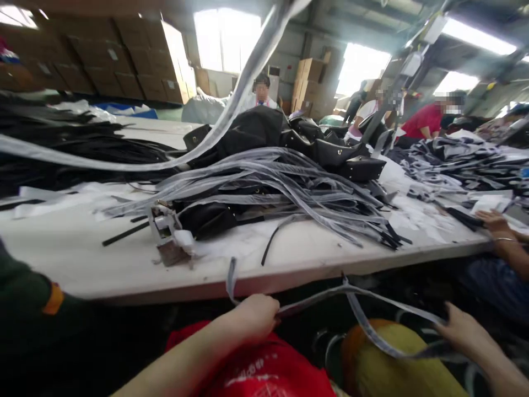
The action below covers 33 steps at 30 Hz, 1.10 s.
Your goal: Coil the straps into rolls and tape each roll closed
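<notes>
My left hand (256, 317) is closed in a fist around a thin grey plastic-wrapped strap (314, 300), just below the near edge of the white table (124, 264). The strap runs to the right to my right hand (458, 331), whose fingers curl over it. A loop of the same strap (372, 333) sags across a yellow-green rounded thing (397, 369) at my lap. On the table ahead lies a pile of grey wrapped straps (281, 187) with black bags (322, 146) behind it.
A long grey strip (243, 82) swings through the air overhead. A small metal tool (167, 231) stands near the table's front. Another person's hand (496, 223) rests at the right edge. Several people work at the far side; cardboard boxes (124, 60) are stacked behind.
</notes>
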Motion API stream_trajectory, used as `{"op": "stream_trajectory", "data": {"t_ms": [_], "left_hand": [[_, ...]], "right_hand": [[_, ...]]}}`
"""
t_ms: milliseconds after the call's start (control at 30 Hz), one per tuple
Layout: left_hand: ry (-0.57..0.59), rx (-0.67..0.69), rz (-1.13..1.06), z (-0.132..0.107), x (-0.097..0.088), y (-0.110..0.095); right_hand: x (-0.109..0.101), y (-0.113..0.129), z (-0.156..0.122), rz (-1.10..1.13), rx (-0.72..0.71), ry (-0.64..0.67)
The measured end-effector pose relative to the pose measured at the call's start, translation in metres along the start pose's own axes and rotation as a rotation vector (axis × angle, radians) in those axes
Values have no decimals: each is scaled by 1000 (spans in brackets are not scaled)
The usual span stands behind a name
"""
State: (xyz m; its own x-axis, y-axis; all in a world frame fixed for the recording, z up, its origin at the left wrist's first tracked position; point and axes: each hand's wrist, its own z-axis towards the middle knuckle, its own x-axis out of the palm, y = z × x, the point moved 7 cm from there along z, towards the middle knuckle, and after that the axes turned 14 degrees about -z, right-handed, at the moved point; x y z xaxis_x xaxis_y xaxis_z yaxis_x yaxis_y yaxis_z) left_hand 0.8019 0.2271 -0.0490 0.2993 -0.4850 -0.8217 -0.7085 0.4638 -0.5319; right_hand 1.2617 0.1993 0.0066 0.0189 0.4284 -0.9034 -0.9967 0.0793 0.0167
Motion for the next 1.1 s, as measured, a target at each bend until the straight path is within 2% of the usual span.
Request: {"op": "stream_trajectory", "data": {"t_ms": [33, 67, 100, 133, 200, 233, 267, 300, 333, 400, 500, 600, 700, 767, 800, 833, 867, 933, 967, 1033, 1067, 1100], "left_hand": [[-26, -23, 40, 2, 6, -5], [-42, -40, 61, 5, 12, -11], [-49, -51, 57, 7, 18, -19], [-65, -50, 40, 8, 20, -26], [-161, -33, 28, 6, 15, -37], [-225, -33, 26, 1, 8, -38], [-285, -47, 12, -6, 0, -33], [-327, -75, -27, -16, -9, -23], [-330, -115, -103, -26, -15, -9], [-208, -190, -380, -48, -17, 26], [149, -241, -942, -80, -1, 61], [423, -298, -1315, -105, 17, 70], [540, -360, -1472, -121, 28, 70], [569, -396, -1542, -127, 28, 68], [536, -394, -1584, -127, 23, 67], [454, -367, -1638, -124, 12, 67], [315, -303, -1705, -117, -4, 68], [-77, -70, -1826, -98, -48, 71], [-275, 71, -1845, -88, -70, 71], [-606, 296, -1752, -70, -104, 67], [-735, 351, -1632, -60, -113, 63], [-827, 363, -1465, -51, -117, 57]], "right_hand": [[-4, 31, 1, -7, 20, -41], [0, 75, 1, 61, -39, -19], [7, 127, -1, 192, -145, 57], [17, 181, -5, 347, -252, 172], [41, 276, -22, 624, -405, 537], [51, 309, -33, 704, -425, 742], [57, 333, -40, 758, -438, 901], [59, 346, -42, 786, -446, 1004], [58, 351, -39, 796, -463, 1052], [52, 346, -21, 789, -535, 1043], [49, 326, 12, 719, -661, 1013], [58, 309, 33, 634, -710, 999], [71, 290, 48, 573, -706, 956], [77, 282, 54, 558, -723, 902], [80, 281, 54, 558, -739, 875], [81, 284, 51, 564, -751, 853], [82, 291, 44, 573, -756, 852], [82, 317, 19, 613, -738, 914], [79, 335, 1, 660, -730, 985], [63, 375, -37, 837, -774, 1150], [49, 393, -55, 977, -828, 1243], [35, 406, -64, 1116, -823, 1300]]}}
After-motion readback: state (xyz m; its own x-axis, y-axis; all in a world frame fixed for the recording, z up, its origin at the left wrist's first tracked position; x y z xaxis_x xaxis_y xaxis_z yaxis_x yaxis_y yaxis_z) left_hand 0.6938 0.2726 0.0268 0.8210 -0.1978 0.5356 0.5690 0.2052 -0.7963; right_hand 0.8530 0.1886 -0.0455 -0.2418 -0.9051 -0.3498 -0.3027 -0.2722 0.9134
